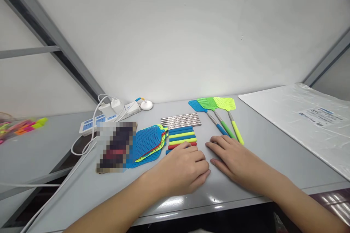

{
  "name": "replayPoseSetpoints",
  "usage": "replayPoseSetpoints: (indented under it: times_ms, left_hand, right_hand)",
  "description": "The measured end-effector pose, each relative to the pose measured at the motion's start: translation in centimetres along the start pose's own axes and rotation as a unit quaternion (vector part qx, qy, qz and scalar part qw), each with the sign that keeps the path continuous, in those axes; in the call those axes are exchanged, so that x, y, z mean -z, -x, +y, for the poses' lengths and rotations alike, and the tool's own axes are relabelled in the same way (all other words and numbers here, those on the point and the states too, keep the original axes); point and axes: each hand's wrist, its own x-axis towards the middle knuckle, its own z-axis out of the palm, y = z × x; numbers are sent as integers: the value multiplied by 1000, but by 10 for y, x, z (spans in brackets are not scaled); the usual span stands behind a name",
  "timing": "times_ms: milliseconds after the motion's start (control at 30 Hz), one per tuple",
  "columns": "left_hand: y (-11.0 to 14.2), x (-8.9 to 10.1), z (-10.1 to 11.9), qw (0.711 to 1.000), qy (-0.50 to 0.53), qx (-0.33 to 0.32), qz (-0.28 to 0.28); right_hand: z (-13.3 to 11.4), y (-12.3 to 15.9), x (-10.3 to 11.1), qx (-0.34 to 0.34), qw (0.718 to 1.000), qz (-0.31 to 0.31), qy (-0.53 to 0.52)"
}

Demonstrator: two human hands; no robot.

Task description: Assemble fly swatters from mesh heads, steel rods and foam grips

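My left hand point(187, 167) rests on the grey table, back upward, its fingers curled in; whatever lies under them, if anything, is hidden. Just beyond it is a row of blue, yellow-green and red handle grips point(182, 135), partly covered by the hand. My right hand point(232, 156) lies palm down with fingers stretched out, close to the lower ends of three fly swatters: a blue one point(198, 106), a green one point(208, 103) and a yellow-green one point(225, 103). Behind the grips lie several metal rods point(181, 121) side by side. Loose perforated swatter heads point(149, 140) are stacked left of them.
A pixelated flat object point(116, 148) lies left of the swatter heads. Power strips point(95, 123) with white cables and a round white device point(146, 105) stand at the back left. A wrapped white sheet point(295, 116) covers the right side. Bright colourful items point(24, 127) lie far left.
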Motion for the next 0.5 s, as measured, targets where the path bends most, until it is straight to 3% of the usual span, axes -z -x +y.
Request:
replayPoseSetpoints:
  times_ms: [300,500]
  left_hand:
    - [8,28,3,996,31,79,-26]
    - [36,27,9,985,39,157,60]
  right_hand:
    - [0,0,2,3,1000,1,1]
    - [0,0,1,1,1000,4,-7]
